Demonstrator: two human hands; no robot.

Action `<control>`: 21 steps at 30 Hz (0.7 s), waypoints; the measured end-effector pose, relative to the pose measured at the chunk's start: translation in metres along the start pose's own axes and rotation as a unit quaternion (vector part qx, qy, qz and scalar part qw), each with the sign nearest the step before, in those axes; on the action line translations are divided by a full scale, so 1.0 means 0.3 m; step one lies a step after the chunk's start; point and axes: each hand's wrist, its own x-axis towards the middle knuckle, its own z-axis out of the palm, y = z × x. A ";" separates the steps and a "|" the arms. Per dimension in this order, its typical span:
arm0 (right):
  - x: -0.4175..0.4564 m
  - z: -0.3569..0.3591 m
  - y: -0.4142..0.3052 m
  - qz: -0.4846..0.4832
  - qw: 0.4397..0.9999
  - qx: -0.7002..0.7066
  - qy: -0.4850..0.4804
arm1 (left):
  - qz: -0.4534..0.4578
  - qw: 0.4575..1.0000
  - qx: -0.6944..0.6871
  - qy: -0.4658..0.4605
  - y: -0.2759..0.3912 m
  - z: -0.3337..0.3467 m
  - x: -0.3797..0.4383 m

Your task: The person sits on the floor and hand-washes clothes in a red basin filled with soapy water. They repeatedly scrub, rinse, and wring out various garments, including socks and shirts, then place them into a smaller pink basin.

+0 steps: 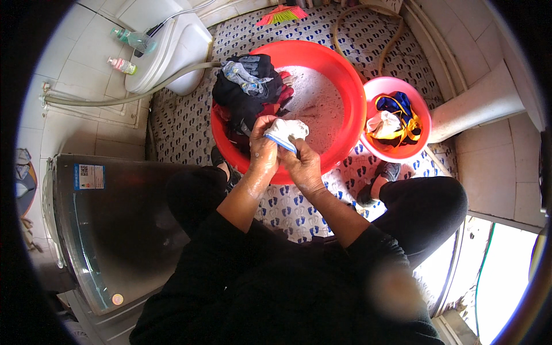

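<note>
A small white cloth item with a blue edge (288, 130), perhaps a sock, is held between my two hands above the near side of a red plastic basin (353, 99). My left hand (264, 148) grips its left side, and suds cling to the wrist. My right hand (305, 158) pinches the blue edge from the right. Foamy water (321, 101) fills the right part of the basin. Dark wet clothes (241, 99) are heaped along its left side, with a patterned grey-blue cloth (246, 77) on top and dark red fabric (284, 92) beside them.
Right of the basin, a pink tub (424, 125) holds blue, yellow and pale cloths. A white toilet (189, 47) carries two pump bottles on its lid. A grey hose (129, 100) runs from the wall to the heap. A washing machine (125, 207) stands at left; a broom head (282, 15) lies behind.
</note>
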 end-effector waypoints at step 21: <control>0.105 -0.143 -0.031 0.230 0.952 0.186 -0.077 | 0.132 0.872 0.463 -0.084 0.060 0.037 -0.046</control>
